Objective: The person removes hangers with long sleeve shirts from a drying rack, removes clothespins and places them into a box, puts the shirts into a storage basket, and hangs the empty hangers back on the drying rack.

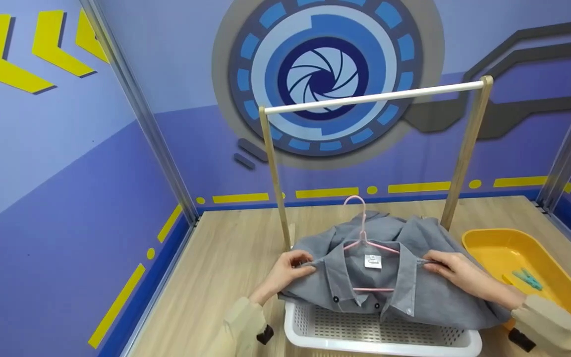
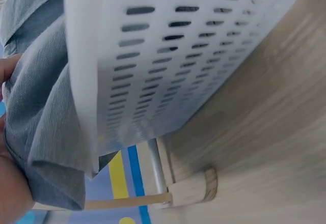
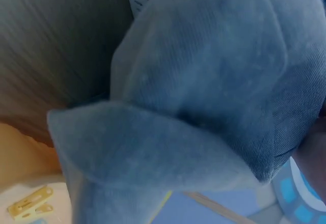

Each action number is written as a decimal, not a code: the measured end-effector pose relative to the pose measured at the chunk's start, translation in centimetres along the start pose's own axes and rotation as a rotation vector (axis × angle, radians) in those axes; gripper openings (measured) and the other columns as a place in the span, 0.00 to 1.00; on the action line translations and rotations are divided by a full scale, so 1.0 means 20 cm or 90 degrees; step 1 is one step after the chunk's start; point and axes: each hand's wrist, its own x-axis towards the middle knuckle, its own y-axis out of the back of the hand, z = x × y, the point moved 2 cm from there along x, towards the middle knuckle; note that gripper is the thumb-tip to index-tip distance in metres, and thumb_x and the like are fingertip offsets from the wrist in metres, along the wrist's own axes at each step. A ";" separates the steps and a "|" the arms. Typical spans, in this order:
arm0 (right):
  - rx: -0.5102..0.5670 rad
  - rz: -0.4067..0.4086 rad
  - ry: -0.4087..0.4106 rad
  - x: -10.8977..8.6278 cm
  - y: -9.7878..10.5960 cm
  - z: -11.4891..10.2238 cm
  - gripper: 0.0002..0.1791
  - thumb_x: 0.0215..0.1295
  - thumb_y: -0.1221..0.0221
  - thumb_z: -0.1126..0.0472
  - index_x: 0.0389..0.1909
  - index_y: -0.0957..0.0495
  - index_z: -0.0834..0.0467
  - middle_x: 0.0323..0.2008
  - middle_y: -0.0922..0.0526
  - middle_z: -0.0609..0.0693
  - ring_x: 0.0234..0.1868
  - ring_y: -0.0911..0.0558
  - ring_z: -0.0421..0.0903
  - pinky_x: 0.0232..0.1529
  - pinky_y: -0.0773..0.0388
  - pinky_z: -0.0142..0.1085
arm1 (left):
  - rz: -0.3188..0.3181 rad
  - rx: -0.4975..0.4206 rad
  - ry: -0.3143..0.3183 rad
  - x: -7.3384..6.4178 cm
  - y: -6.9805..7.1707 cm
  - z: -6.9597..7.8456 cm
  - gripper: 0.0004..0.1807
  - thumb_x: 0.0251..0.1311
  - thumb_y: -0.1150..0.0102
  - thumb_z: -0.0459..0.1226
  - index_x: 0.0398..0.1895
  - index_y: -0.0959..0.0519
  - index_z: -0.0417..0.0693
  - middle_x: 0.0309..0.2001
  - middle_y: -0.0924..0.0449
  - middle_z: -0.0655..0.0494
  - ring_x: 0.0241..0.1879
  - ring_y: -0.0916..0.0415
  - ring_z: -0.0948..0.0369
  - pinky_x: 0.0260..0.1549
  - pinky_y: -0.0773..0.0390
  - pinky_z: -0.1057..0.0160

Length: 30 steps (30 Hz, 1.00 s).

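A grey collared shirt (image 1: 332,277) with dark buttons and a white neck label lies over a white perforated basket (image 1: 384,346). Inside its collar is a pink hanger (image 1: 363,233), the hook standing up above the neck and the lower bar showing in the neck opening. My left hand (image 1: 285,271) pinches the shirt at one shoulder, thumb and fingers on the cloth. At the opposite shoulder my right hand (image 1: 456,272) pinches the fabric likewise. Grey cloth (image 2: 51,117) drapes past the basket wall in the left wrist view; in the right wrist view folds (image 3: 204,81) hide most of the hand.
Behind the shirt stands a rack with a white bar (image 1: 374,99) and wooden posts (image 1: 466,153). On the right, a yellow tray (image 1: 493,253) holds teal clothespins (image 1: 527,278); a yellow clothespin (image 3: 30,203) shows in the right wrist view. Walls border the wooden table (image 1: 226,263).
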 end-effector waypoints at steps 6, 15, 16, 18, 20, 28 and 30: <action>-0.016 0.027 0.035 -0.01 -0.01 0.00 0.13 0.57 0.44 0.74 0.34 0.26 0.52 0.28 0.27 0.39 0.26 0.30 0.36 0.26 0.34 0.28 | -0.005 0.043 -0.007 -0.01 0.04 0.03 0.11 0.54 0.39 0.31 0.40 0.23 0.34 0.31 0.23 0.46 0.30 0.30 0.59 0.30 0.30 0.61; -0.030 0.044 0.029 -0.02 0.00 0.01 0.12 0.57 0.43 0.73 0.35 0.26 0.52 0.29 0.26 0.40 0.27 0.29 0.36 0.28 0.32 0.26 | 0.009 0.066 0.014 -0.09 0.14 0.00 0.09 0.55 0.41 0.30 0.38 0.23 0.34 0.32 0.22 0.47 0.31 0.27 0.56 0.32 0.28 0.57; -0.031 0.046 0.026 -0.03 0.00 0.01 0.12 0.57 0.43 0.73 0.35 0.26 0.52 0.28 0.27 0.40 0.27 0.29 0.36 0.28 0.32 0.27 | 0.013 0.067 0.020 -0.10 0.14 -0.01 0.08 0.56 0.42 0.30 0.38 0.22 0.34 0.33 0.22 0.47 0.31 0.27 0.56 0.32 0.28 0.58; -0.035 0.052 0.014 -0.03 0.01 0.01 0.12 0.57 0.43 0.74 0.35 0.27 0.52 0.28 0.28 0.39 0.26 0.29 0.36 0.27 0.33 0.27 | 0.018 0.069 0.030 -0.11 0.14 -0.01 0.07 0.57 0.43 0.30 0.36 0.22 0.34 0.33 0.22 0.47 0.31 0.27 0.58 0.33 0.29 0.62; -0.042 0.060 0.006 -0.03 0.01 0.01 0.13 0.56 0.43 0.74 0.34 0.27 0.53 0.27 0.28 0.38 0.26 0.30 0.35 0.26 0.33 0.27 | 0.026 0.069 0.032 -0.12 0.14 -0.02 0.06 0.57 0.43 0.30 0.34 0.21 0.34 0.32 0.22 0.47 0.30 0.28 0.61 0.32 0.30 0.65; -0.078 0.101 0.033 -0.02 0.01 -0.01 0.14 0.53 0.42 0.76 0.32 0.27 0.53 0.26 0.29 0.37 0.23 0.31 0.34 0.24 0.36 0.24 | 0.073 0.043 0.044 -0.09 0.11 0.00 0.05 0.57 0.44 0.28 0.29 0.21 0.32 0.28 0.21 0.46 0.27 0.29 0.64 0.28 0.31 0.70; -0.075 0.104 0.035 -0.01 0.01 -0.01 0.15 0.53 0.41 0.77 0.32 0.27 0.54 0.26 0.29 0.37 0.23 0.31 0.34 0.24 0.36 0.24 | 0.076 0.043 0.044 -0.08 0.10 0.01 0.06 0.56 0.43 0.28 0.29 0.20 0.31 0.29 0.21 0.46 0.28 0.28 0.63 0.29 0.30 0.69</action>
